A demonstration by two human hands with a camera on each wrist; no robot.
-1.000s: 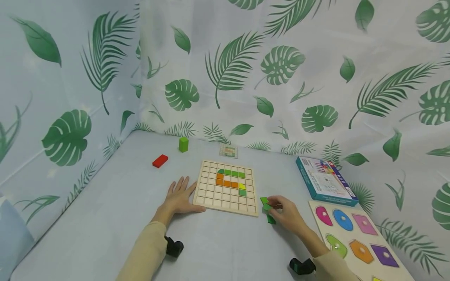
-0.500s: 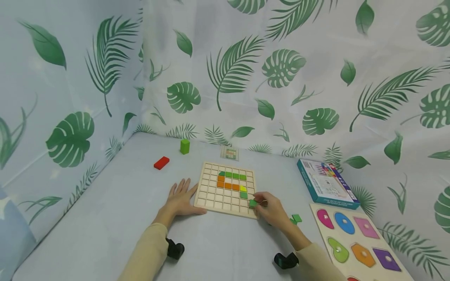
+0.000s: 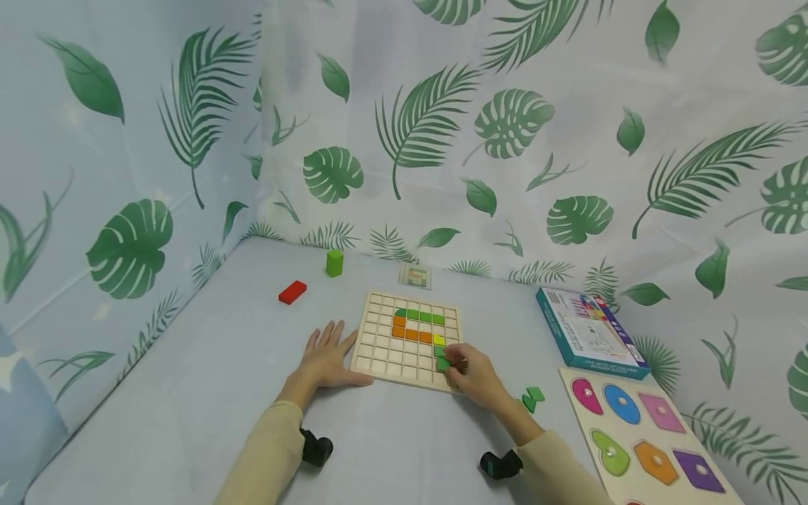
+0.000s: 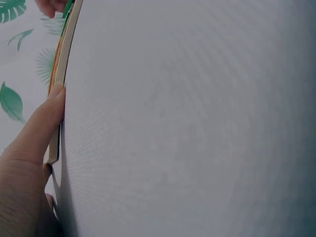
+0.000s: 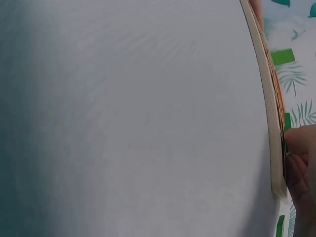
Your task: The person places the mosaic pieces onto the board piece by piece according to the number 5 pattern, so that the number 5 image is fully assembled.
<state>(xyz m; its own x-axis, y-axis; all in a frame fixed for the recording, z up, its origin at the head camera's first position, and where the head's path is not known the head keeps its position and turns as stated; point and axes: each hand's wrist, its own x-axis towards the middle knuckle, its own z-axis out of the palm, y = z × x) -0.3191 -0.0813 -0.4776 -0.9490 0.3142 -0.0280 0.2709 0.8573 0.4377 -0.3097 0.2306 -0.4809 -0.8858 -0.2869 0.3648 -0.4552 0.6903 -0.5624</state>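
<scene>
A wooden grid board lies flat on the table, with green, orange and yellow tiles set in its cells. My right hand pinches a small green tile over the board's near right cells, just below the placed green tile. My left hand lies flat on the table with straight fingers, its thumb against the board's left edge. In the right wrist view the board edge shows beside my fingers. Two loose green tiles lie right of my right hand.
A red block and an upright green block sit at the back left. A small card lies behind the board. A teal box and a shape puzzle board are on the right. Leaf-print cloth walls enclose the table.
My right hand picked a green tile from the loose ones at the right and carried it left onto the board's lower right cells. The left hand stayed put.
</scene>
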